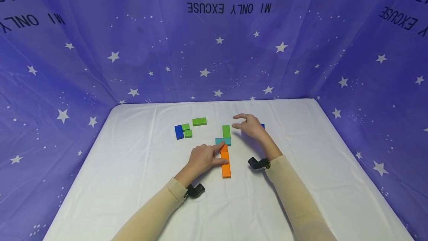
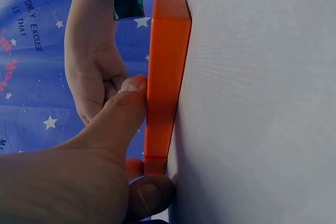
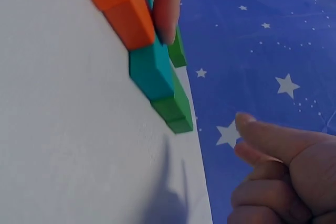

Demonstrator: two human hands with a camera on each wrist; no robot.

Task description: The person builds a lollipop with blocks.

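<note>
A row of blocks runs away from the person: a long orange block (image 1: 226, 170), a short orange block (image 1: 223, 148), a teal block (image 1: 219, 141) lying crosswise, and a green block (image 1: 226, 131) at the far end. My left hand (image 1: 202, 159) reaches in from the left, index fingertip on the teal block and thumb on the long orange block (image 2: 168, 77). Just right of the green block, my right hand (image 1: 250, 126) holds nothing, thumb and index finger apart. In the right wrist view, its other fingers curl beside that thumb (image 3: 278, 140).
To the left lie a blue block (image 1: 179, 132), two small green blocks (image 1: 188, 134) and a longer green block (image 1: 199, 121). Another blue block (image 1: 262, 126) shows partly behind the right hand. A purple star-print cloth (image 1: 187, 55) surrounds the white table (image 1: 110, 174).
</note>
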